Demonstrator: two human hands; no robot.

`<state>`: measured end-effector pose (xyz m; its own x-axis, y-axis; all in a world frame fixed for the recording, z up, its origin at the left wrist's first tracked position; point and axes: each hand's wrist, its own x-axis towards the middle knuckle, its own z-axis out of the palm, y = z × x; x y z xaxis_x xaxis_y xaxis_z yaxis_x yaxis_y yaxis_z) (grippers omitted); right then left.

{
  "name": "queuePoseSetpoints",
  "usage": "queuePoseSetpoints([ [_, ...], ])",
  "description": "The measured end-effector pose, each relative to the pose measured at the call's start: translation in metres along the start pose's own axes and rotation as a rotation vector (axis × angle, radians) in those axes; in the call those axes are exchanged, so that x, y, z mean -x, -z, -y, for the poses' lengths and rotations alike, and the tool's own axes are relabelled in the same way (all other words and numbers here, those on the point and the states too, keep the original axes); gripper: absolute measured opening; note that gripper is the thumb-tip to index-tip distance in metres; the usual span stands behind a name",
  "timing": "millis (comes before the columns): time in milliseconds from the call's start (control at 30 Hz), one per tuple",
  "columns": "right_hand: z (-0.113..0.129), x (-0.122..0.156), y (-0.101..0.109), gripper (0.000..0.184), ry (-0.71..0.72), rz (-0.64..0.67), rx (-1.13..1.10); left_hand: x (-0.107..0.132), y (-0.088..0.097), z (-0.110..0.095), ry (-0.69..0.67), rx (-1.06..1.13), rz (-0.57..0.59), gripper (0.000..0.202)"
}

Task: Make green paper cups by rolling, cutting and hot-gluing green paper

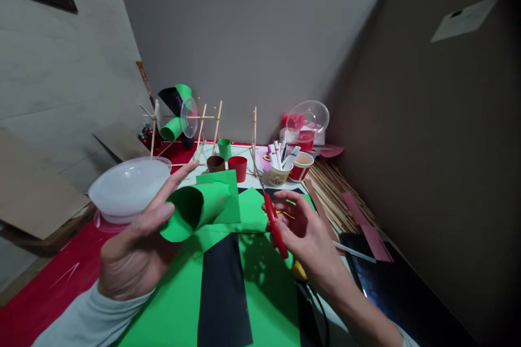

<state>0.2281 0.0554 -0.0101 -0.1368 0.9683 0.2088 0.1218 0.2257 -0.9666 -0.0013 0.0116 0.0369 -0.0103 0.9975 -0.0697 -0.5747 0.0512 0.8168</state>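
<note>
My left hand (134, 244) holds a green paper tube (194, 207), rolled into a cylinder with its open end facing me; the fingers stretch out along its side. My right hand (309, 236) is closed on a pair of red-handled scissors (275, 226), just right of the tube, blades pointing away from me. Both hands hover over green paper sheets (264, 293) and a black paper strip (223, 293) lying on the table.
A clear plastic bowl (128, 187) stands upside down at the left. Behind are a wooden stick frame (203, 130) with green rolls, small paper cups (237, 167), a cup of markers (280, 165), a clear dome lid (307, 118), a bundle of sticks (334, 190) and pink paper strips (374, 238).
</note>
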Motion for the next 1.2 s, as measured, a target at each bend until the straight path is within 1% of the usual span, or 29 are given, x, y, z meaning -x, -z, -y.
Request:
queuePoseSetpoints([
  [100, 0.009, 0.005, 0.0, 0.053, -0.07, 0.02, -0.14, 0.002, -0.001, 0.001, 0.015, 0.06, -0.077, 0.081],
  [167, 0.015, 0.01, -0.001, 0.056, -0.132, 0.044, -0.202, 0.003, -0.002, 0.002, 0.035, 0.072, -0.104, 0.086],
  [233, 0.02, 0.014, -0.002, 0.056, -0.209, 0.069, -0.258, 0.004, -0.001, 0.004, 0.079, 0.078, -0.095, 0.091],
  [300, 0.024, 0.017, -0.003, 0.057, -0.256, 0.079, -0.307, 0.004, 0.001, 0.006, 0.133, 0.074, -0.058, 0.093],
  [433, 0.027, 0.016, -0.006, 0.051, -0.232, 0.066, -0.364, 0.003, 0.005, 0.011, 0.213, 0.013, 0.008, 0.08],
  [533, 0.028, 0.015, -0.007, 0.053, -0.23, 0.075, -0.385, 0.003, 0.005, 0.015, 0.227, -0.047, 0.001, 0.072],
  [600, 0.028, 0.015, -0.009, 0.054, -0.233, 0.08, -0.406, 0.003, 0.003, 0.017, 0.227, -0.075, 0.005, 0.071],
  [700, 0.027, 0.015, -0.011, 0.054, -0.228, 0.064, -0.442, 0.003, 0.001, 0.02, 0.209, -0.139, -0.025, 0.07],
  [733, 0.025, 0.015, -0.012, 0.054, -0.219, 0.044, -0.449, 0.003, 0.001, 0.022, 0.174, -0.185, -0.039, 0.069],
  [767, 0.023, 0.014, -0.012, 0.055, -0.205, 0.016, -0.451, 0.002, 0.002, 0.024, 0.107, -0.259, -0.057, 0.067],
  [800, 0.021, 0.013, -0.012, 0.056, -0.189, -0.016, -0.45, 0.002, 0.004, 0.026, 0.001, -0.369, -0.08, 0.063],
  [833, 0.019, 0.012, -0.012, 0.057, -0.17, -0.048, -0.448, 0.001, 0.007, 0.029, -0.14, -0.508, -0.11, 0.055],
  [900, 0.014, 0.01, -0.012, 0.058, -0.137, -0.104, -0.433, 0.0, 0.011, 0.034, -0.485, -0.801, -0.186, 0.032],
  [933, 0.013, 0.01, -0.012, 0.058, -0.124, -0.129, -0.424, 0.001, 0.013, 0.037, -0.649, -0.92, -0.204, 0.021],
  [967, 0.011, 0.01, -0.012, 0.057, -0.112, -0.152, -0.414, 0.001, 0.013, 0.039, -0.785, -1.011, -0.194, 0.014],
  [1000, 0.009, 0.01, -0.013, 0.056, -0.1, -0.171, -0.406, 0.002, 0.013, 0.04, -0.886, -1.074, -0.161, 0.011],
  [1033, 0.008, 0.01, -0.013, 0.055, -0.09, -0.185, -0.398, 0.004, 0.013, 0.041, -0.949, -1.119, -0.121, 0.014],
  [1067, 0.007, 0.011, -0.014, 0.055, -0.081, -0.194, -0.393, 0.005, 0.012, 0.042, -0.983, -1.153, -0.087, 0.017],
  [1100, 0.006, 0.011, -0.014, 0.054, -0.074, -0.197, -0.39, 0.005, 0.012, 0.042, -0.986, -1.17, -0.062, 0.02],
  [1133, 0.005, 0.012, -0.014, 0.054, -0.067, -0.198, -0.391, 0.006, 0.012, 0.043, -0.967, -1.162, -0.055, 0.021],
  [1200, 0.004, 0.012, -0.015, 0.053, -0.057, -0.201, -0.404, 0.004, 0.013, 0.043, -0.854, -1.058, -0.082, 0.021],
])
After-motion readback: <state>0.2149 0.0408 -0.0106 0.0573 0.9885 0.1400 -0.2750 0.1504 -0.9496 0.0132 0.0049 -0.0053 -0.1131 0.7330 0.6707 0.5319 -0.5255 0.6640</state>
